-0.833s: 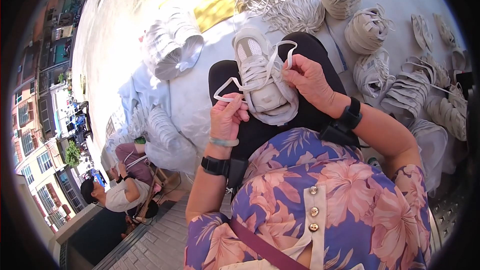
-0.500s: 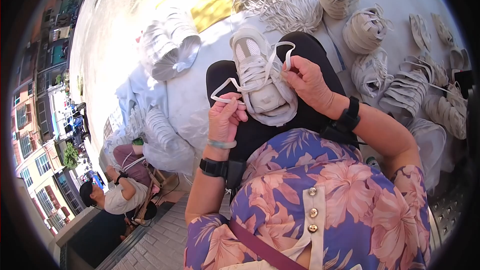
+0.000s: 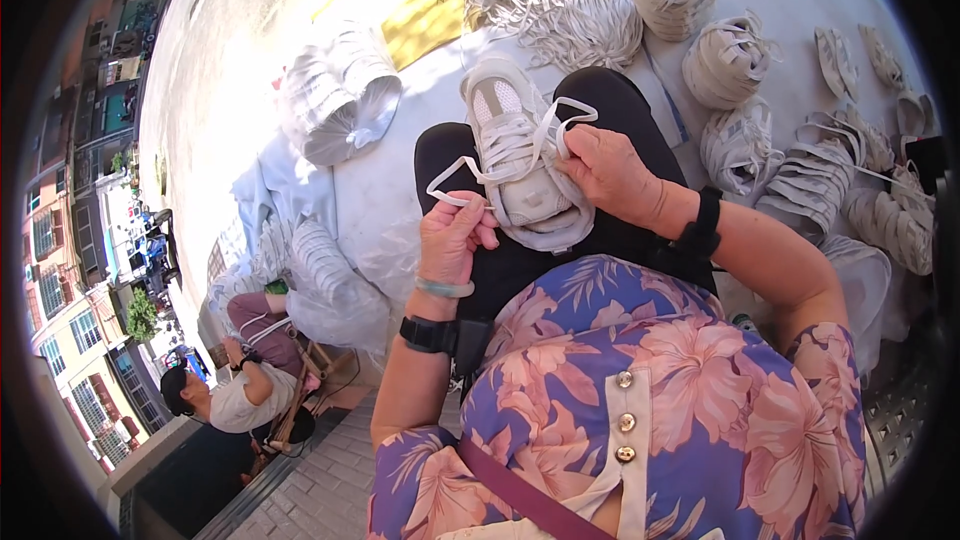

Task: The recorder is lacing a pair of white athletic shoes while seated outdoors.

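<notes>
Pale sneaker (image 3: 530, 194) lies across the person's dark-trousered lap, toe pointing away. The left hand (image 3: 457, 235) pinches one end of its white lace (image 3: 510, 148); the right hand (image 3: 606, 177) pinches the other side, fingers against the sneaker's eyelet edge.

Off-white shoe (image 3: 532, 194); white lace (image 3: 541, 140); purple, pink-flowered shirt (image 3: 690, 380); black trousers (image 3: 612, 105).

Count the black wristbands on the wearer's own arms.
2: the left wristband sits behind the left hand, past the pale bracelet; the right wristband sits behind the right hand. None seems hidden.
</notes>
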Available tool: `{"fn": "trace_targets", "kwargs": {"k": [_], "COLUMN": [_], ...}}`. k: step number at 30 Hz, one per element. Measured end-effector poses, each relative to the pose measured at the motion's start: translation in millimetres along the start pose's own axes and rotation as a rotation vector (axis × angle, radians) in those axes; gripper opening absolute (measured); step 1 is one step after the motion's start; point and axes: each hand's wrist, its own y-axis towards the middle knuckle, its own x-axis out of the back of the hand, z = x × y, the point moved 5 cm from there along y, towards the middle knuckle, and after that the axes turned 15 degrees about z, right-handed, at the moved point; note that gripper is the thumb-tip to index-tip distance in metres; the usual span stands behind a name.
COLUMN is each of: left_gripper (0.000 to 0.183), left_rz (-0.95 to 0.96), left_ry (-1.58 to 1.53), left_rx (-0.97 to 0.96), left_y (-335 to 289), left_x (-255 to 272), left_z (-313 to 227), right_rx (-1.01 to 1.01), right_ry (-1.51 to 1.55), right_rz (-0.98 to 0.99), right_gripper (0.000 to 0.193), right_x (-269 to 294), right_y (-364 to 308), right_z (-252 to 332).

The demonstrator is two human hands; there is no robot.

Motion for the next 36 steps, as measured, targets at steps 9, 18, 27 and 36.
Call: {"fn": "trace_targets", "kwargs": {"k": [9, 18, 27, 36], "left_gripper": [0.014, 0.015, 0.021, 0.024], "left_rz": [-0.064, -0.092, -0.139, -0.134], "left_ry": [0.071, 0.201, 0.567, 0.535], "left_rx": [-0.095, -0.196, -0.241, -0.187], "left_y": [4, 10, 20, 29], "left_x": [-6, -7, -3, -10], "left_z": [1, -3, -9, -3], "right_rx": [-0.406, -0.097, -0.143, -0.535], "right_ry": [0.107, 0.083, 0.023, 0.157], "right_rz": [0.21, 0.138, 0.261, 0.255], "right_gripper": [0.033, 0.006, 0.012, 0.011], "right_x": [4, 3, -40, -50], "right_y": [-11, 4, 30, 18], "right_z": [-33, 47, 50, 32]}}
